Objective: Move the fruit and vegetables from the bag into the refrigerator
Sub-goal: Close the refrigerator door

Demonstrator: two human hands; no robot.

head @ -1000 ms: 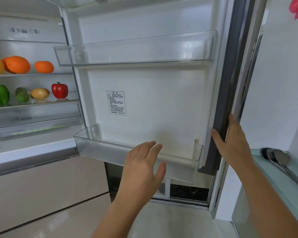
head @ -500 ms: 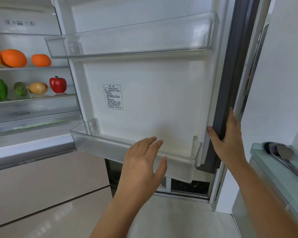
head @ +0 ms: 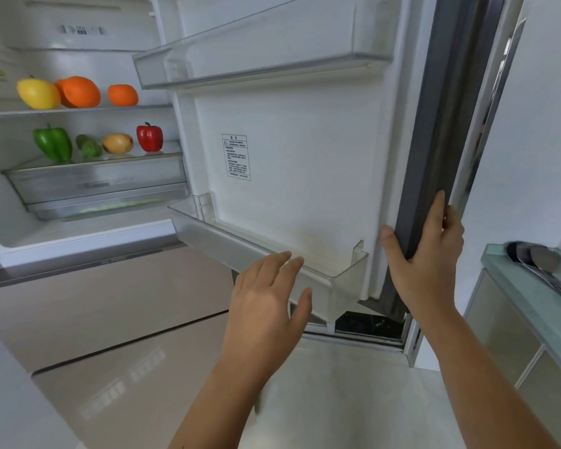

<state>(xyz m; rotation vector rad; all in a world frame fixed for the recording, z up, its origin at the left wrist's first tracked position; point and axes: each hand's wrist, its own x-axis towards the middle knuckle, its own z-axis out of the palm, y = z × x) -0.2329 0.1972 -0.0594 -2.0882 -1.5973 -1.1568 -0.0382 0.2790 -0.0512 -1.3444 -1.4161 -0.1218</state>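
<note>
Refrigerator [head: 62, 63], open; upper shelf [head: 153, 107]: yellow fruit [head: 38, 94], large orange [head: 80, 91], small orange [head: 122, 95]; lower shelf [head: 170, 150]: green pepper [head: 53, 144], small green vegetable [head: 88, 146], onion [head: 117, 143], red pepper [head: 149, 138]; bag out of view, so we judge loading done, closing left; our right hand [head: 425, 267] grips the door edge [head: 434, 140]; our left hand [head: 266, 306], fingers spread, empty, hovers by the lower door bin [head: 227, 238].

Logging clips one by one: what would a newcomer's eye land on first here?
The right hand grips the dark edge of the open door, lower right; the left hand hovers open by the lower bin. Inside at left, bright produce stands out: a yellow fruit and oranges above, a green pepper and a red pepper below.
</note>
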